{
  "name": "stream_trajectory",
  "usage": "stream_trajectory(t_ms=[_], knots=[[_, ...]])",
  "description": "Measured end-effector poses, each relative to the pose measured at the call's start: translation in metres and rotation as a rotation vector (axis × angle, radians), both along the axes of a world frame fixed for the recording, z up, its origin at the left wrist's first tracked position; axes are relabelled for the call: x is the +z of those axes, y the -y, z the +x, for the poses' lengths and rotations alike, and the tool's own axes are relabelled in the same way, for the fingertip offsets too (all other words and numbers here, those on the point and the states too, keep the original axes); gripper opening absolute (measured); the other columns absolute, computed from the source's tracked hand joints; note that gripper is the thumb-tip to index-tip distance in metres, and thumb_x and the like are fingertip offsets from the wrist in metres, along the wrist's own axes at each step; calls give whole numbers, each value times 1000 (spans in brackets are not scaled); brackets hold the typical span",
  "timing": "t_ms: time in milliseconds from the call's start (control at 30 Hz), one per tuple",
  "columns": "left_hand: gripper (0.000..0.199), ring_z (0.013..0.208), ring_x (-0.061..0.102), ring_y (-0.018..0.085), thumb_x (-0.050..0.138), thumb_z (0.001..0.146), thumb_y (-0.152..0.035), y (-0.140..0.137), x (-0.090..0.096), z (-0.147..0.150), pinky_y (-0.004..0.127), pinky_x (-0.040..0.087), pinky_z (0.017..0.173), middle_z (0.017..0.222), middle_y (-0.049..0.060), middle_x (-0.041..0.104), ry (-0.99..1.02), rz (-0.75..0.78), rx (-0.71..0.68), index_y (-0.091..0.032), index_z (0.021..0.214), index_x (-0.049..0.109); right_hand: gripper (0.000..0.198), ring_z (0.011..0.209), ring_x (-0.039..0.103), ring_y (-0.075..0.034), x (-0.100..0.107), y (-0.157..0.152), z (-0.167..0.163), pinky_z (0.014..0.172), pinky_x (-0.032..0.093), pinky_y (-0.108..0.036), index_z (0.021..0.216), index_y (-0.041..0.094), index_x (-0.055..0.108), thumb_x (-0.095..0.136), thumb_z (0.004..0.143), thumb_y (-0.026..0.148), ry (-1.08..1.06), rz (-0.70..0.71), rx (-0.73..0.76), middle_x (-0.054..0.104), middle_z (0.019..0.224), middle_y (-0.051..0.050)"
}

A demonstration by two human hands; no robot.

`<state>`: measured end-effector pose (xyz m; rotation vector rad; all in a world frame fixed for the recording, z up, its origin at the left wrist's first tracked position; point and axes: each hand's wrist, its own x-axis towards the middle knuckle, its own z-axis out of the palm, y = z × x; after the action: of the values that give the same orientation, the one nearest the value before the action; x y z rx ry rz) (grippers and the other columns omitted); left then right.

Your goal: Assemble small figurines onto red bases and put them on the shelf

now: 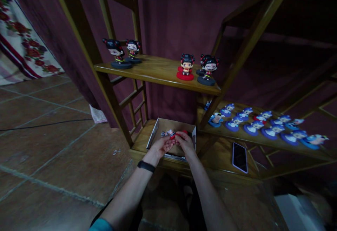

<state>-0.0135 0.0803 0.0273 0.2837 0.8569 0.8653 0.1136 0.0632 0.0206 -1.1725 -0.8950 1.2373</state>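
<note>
Both hands meet over an open cardboard box (155, 138) on the lowest shelf. Between them is a small figurine (172, 134) with red and black parts, partly covered by my fingers. My right hand (185, 142) pinches it from the right, its fingertips closed on the red part. My left hand (165, 145), palm turned up, has its fingers curled at the figurine's lower left side. Another small dark-and-white piece (163, 134) shows just left of the figurine, and a bit of red (184, 131) lies behind my right hand.
Several black-haired figurines (209, 70) stand on the upper shelf (155, 70). Rows of blue-and-white figurines (254, 127) fill the shelf at right. A phone (239, 157) lies on the lowest board. A slanted wooden post (98, 83) rises left of the box.
</note>
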Motion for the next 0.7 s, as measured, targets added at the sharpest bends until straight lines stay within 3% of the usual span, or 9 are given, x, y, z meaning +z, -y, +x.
stream_trajectory(t_ms=[267,500,700], knots=[[16,51,60,9,50,85,-19,0,0,0,18,49,51,62,8,64,-20,2,-23,-8,79,59,34,49,47,-11,-16,-9,6,49,38,-24,87,20,61,60,66,47,204,-10,-52,57,59,4],[18,49,58,9,54,83,-26,0,0,1,17,46,47,58,7,62,-104,55,-36,-9,76,58,27,64,53,-14,-21,-12,12,60,40,-25,79,22,63,55,69,45,431,64,-135,62,69,2],[28,44,55,8,56,81,-35,-1,-2,0,16,41,42,54,5,60,-220,96,-67,-10,69,58,28,62,52,-14,-18,-12,13,58,39,-24,77,21,64,55,68,46,412,72,-113,60,67,2]])
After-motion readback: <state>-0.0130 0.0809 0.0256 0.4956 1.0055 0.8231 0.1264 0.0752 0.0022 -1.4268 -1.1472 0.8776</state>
